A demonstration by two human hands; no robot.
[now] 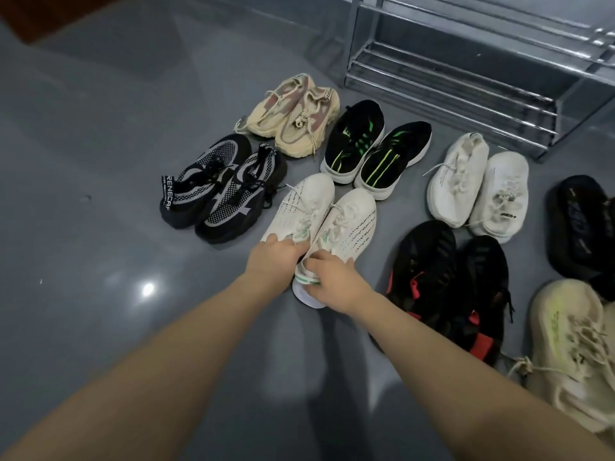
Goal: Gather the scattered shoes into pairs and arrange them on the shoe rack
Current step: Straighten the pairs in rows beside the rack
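Two white knit sneakers with green trim lie side by side on the grey floor, toes pointing away from me. My left hand (271, 257) grips the heel end of the left white sneaker (304, 207). My right hand (334, 277) grips the heel of the right white sneaker (352, 224), whose white sole shows below my fingers. The metal shoe rack (466, 71) stands at the back right, with no shoes on the bars that show.
Other pairs lie around: black-and-grey mesh sneakers (219, 191) at the left, beige-pink sneakers (296, 118) behind, black sneakers with green stripes (372, 151), white sneakers (479, 184), black-red sneakers (449, 284), a black shoe (579, 224) and a cream shoe (572, 347) at the right.
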